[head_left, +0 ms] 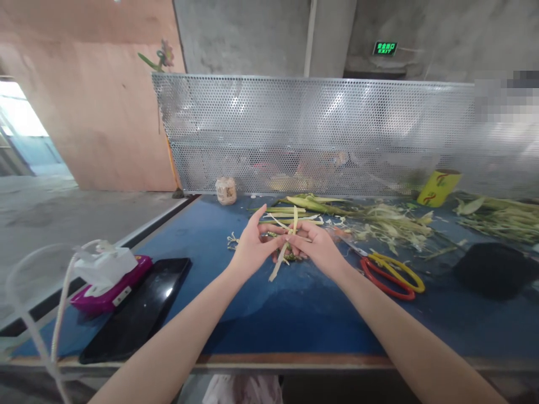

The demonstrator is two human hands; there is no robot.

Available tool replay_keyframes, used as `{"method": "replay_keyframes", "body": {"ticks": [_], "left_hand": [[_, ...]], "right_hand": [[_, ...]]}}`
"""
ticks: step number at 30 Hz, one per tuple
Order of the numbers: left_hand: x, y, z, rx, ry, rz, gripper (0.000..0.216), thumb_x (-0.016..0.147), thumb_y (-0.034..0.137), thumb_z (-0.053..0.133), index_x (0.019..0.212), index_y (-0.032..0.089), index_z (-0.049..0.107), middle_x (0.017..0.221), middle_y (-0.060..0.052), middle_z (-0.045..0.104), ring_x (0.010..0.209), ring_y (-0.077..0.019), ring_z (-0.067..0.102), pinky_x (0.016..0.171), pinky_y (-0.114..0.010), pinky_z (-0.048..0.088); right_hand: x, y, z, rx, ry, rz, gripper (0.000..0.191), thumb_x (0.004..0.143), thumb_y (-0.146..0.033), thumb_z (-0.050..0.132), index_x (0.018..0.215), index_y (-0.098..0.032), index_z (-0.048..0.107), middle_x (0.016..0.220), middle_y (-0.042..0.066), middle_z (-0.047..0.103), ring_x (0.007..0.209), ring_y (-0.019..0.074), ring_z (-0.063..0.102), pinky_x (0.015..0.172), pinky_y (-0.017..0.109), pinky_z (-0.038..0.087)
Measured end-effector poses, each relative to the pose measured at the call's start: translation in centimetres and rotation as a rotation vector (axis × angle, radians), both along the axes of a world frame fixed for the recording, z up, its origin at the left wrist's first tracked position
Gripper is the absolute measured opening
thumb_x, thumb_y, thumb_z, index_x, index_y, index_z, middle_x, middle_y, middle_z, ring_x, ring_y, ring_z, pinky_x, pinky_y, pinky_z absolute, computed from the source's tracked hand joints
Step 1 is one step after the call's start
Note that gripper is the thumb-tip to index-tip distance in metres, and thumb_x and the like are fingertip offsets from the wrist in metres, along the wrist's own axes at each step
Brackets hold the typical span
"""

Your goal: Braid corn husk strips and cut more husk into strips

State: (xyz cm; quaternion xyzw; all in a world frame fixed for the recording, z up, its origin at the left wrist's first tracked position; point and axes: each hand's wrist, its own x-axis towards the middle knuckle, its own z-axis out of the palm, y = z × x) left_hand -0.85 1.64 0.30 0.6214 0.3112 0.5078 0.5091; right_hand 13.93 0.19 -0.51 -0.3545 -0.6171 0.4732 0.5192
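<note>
Over the middle of the blue table, my left hand (255,238) and my right hand (316,242) meet, thumbs nearly touching. Both pinch pale yellow-green leaf strips (277,267) that cross between the fingertips. One strip end points up and another hangs down to the left. My left index finger is raised. Under my fingers shows a small woven or knotted green piece, partly hidden, so I cannot tell its shape. A small knotted strip bundle (232,241) is beside my left hand. Red-and-yellow-handled scissors (389,275) lie right of my right hand.
Dried husks and leaves (389,221) are spread at the back right, near a yellow cylinder (438,188). A small pale jar (226,191) stands before the perforated metal screen (295,129). At left lie a black tablet (138,306), a magenta power strip (101,300) and cables.
</note>
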Motion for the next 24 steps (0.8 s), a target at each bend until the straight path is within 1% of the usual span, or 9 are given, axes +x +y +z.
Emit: {"method": "replay_keyframes", "body": {"ticks": [4,7,9,11,15,16,18,21,24], "left_hand": [[-0.1,-0.3,0.1,-0.079,-0.026,-0.078,0.093,0.064,0.018,0.069,0.136,0.009,0.012,0.057,0.004,0.059,0.044,-0.0101,0.055,0.038,-0.019,0.042],[0.2,-0.8,-0.3,-0.109,-0.003,-0.154,0.097,0.063,0.016,0.069,0.137,0.008,0.006,0.051,0.006,0.057,0.04,-0.0094,0.052,0.039,-0.02,0.041],[0.5,-1.0,-0.6,-0.083,0.048,-0.207,0.098,0.064,0.016,0.068,0.138,0.01,0.004,0.054,0.005,0.058,0.042,-0.0108,0.053,0.041,-0.023,0.044],[0.7,-1.0,-0.6,-0.027,0.079,-0.168,0.095,0.066,0.018,0.066,0.138,0.013,0.004,0.061,0.003,0.059,0.046,-0.0112,0.055,0.043,-0.023,0.044],[0.6,-0.6,-0.3,0.07,0.006,0.042,0.081,0.069,0.019,0.063,0.135,0.016,0.018,0.09,-0.006,0.06,0.067,-0.0101,0.057,0.056,-0.022,0.046],[0.5,-0.6,-0.3,0.083,-0.015,0.054,0.08,0.068,0.019,0.064,0.135,0.016,0.02,0.099,-0.008,0.058,0.073,-0.0107,0.057,0.06,-0.023,0.047],[0.5,-0.5,-0.4,0.097,-0.045,0.007,0.082,0.067,0.018,0.065,0.135,0.018,0.02,0.107,-0.01,0.055,0.08,-0.0126,0.058,0.066,-0.025,0.049],[0.6,-0.5,-0.6,0.111,-0.069,-0.089,0.084,0.067,0.017,0.066,0.136,0.019,0.018,0.099,-0.008,0.06,0.076,-0.0128,0.059,0.07,-0.028,0.05],[0.7,-0.6,-0.7,0.089,-0.102,-0.059,0.087,0.068,0.017,0.066,0.137,0.018,0.014,0.092,-0.006,0.063,0.065,-0.011,0.06,0.062,-0.026,0.051]], "right_hand": [[-0.2,-0.1,-0.1,-0.007,0.001,-0.012,0.024,0.068,-0.035,0.064,0.079,-0.018,0.05,0.047,-0.007,0.05,0.04,0.0051,0.041,0.038,0.018,0.027],[0.1,0.4,-0.2,0.012,0.118,-0.054,0.022,0.07,-0.035,0.063,0.078,-0.018,0.051,0.046,-0.008,0.047,0.039,0.0042,0.036,0.038,0.018,0.024],[0.6,0.8,-0.2,0.049,0.217,-0.11,0.021,0.071,-0.034,0.062,0.079,-0.019,0.05,0.045,-0.008,0.046,0.04,0.0044,0.036,0.039,0.018,0.024],[0.9,1.0,-0.1,0.07,0.232,-0.127,0.021,0.07,-0.034,0.063,0.079,-0.02,0.05,0.046,-0.008,0.045,0.042,0.0051,0.037,0.04,0.019,0.024],[0.7,0.7,0.0,0.019,0.126,0.003,0.027,0.074,-0.044,0.056,0.082,-0.018,0.055,0.049,-0.005,0.047,0.043,0.0064,0.037,0.042,0.021,0.026],[0.4,0.5,0.0,0.004,0.115,0.028,0.03,0.075,-0.047,0.054,0.083,-0.018,0.056,0.05,-0.004,0.048,0.043,0.0067,0.037,0.042,0.022,0.026],[0.0,0.1,-0.1,-0.018,0.088,0.045,0.034,0.075,-0.049,0.052,0.085,-0.018,0.06,0.052,-0.003,0.049,0.044,0.0071,0.038,0.043,0.022,0.026],[-0.2,-0.1,-0.1,-0.003,-0.018,-0.007,0.032,0.075,-0.047,0.052,0.08,-0.018,0.065,0.055,-0.001,0.05,0.049,0.0082,0.041,0.046,0.023,0.029],[0.3,0.0,-0.1,0.123,-0.113,-0.154,0.028,0.076,-0.044,0.053,0.071,-0.02,0.067,0.071,0.002,0.056,0.065,0.0125,0.049,0.057,0.026,0.037]]}}
